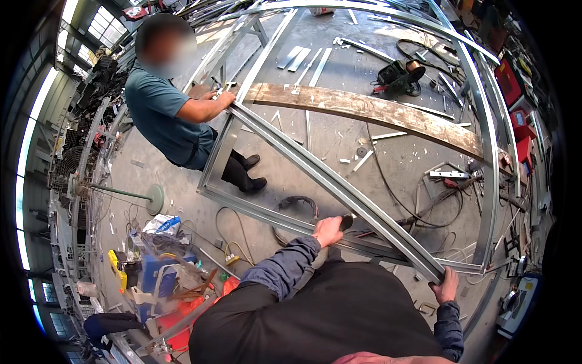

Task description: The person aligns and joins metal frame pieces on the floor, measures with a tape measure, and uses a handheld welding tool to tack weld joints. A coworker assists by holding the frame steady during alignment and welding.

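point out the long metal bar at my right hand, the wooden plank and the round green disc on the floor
Long metal bar (336,189): head view, midway along its length.
Wooden plank (364,109): head view, middle of its broad face.
Green disc (156,198): head view, middle of its round face.

Long grooved metal bar (330,181), slanting across silvery frame (260,213), dark object (347,222) near bar, seemingly round-ended

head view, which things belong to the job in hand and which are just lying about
Seemingly in the job:
long metal bar, held by the right hand
metal frame it crosses
dark object at left hand

Probably just lying about:
wire spool
blue-and-white bag
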The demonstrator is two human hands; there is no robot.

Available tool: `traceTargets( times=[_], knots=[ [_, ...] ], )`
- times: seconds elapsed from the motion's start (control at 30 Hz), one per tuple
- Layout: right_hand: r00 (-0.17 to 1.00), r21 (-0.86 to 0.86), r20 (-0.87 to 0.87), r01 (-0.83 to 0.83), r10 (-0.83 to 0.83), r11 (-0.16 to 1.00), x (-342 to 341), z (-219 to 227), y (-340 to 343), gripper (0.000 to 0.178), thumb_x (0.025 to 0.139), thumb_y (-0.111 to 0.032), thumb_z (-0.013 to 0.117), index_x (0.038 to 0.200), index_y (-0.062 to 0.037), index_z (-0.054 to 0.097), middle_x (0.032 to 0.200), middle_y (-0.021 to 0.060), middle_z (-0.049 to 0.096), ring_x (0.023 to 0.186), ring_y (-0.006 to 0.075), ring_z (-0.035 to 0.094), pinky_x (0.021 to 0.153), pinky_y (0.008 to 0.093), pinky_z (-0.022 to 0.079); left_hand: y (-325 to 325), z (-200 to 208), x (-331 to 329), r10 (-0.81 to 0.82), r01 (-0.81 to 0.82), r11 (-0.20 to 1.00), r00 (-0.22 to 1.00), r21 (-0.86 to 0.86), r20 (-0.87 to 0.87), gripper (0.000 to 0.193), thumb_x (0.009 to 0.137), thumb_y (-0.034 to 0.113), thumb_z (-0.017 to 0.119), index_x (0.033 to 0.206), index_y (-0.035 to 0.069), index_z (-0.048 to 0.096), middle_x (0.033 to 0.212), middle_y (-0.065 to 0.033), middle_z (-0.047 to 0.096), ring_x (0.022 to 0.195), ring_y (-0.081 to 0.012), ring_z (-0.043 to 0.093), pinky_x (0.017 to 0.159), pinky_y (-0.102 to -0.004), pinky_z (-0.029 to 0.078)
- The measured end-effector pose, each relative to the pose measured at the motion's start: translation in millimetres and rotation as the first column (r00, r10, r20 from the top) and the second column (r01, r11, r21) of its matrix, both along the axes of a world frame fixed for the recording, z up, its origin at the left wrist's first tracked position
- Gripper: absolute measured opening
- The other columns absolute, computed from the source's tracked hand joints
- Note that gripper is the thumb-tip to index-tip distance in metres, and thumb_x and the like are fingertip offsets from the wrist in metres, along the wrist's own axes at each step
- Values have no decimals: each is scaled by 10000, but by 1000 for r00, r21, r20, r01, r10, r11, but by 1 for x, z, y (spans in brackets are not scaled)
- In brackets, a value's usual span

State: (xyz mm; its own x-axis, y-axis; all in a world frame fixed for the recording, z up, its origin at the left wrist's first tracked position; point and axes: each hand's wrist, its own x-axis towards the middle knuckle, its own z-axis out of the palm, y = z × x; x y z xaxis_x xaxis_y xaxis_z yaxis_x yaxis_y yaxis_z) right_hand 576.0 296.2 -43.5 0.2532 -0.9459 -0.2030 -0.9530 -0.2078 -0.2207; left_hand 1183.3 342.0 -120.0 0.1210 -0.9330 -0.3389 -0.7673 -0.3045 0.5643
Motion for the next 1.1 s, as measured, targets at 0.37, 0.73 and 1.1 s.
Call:
traceTargets(
  times=[0.37, 0.73, 1.1],
  knots=[
    [907, -136, 316, -249, 280, 959, 137, 66, -13, 661, 880, -342, 851, 1433, -34, 662, 1438, 190, 643, 1335, 438, 582, 1168, 527, 468, 40, 103, 54, 37, -39, 991, 999, -131, -16, 564, 798, 142, 760, 1360, 172, 791, 1131, -173, 814, 1121, -387, 760, 958, -499, 604],
    [766, 779, 570, -389, -297, 492, 362, 4, -28, 539, 1141, -436, 698, 1435, 16, 713, 1218, 95, 770, 1050, 197, 732, 922, 372, 605, 99, 148, 97, 78, -46, 937, 994, -345, 79, 553, 778, 84, 740, 1323, 150, 802, 1083, -121, 795, 1038, -380, 735, 939, -494, 589],
    [610, 897, 116, -403, -783, -181, 506, -56, -3, 1092, 1088, -797, 525, 1725, 55, 278, 1462, 305, 673, 1237, 391, 730, 1033, 490, 636, 156, 233, 124, 77, -15, 917, 987, -399, 142, 566, 744, 65, 775, 1300, 158, 821, 933, -59, 738, 928, -314, 699, 850, -441, 535]
  ],
)
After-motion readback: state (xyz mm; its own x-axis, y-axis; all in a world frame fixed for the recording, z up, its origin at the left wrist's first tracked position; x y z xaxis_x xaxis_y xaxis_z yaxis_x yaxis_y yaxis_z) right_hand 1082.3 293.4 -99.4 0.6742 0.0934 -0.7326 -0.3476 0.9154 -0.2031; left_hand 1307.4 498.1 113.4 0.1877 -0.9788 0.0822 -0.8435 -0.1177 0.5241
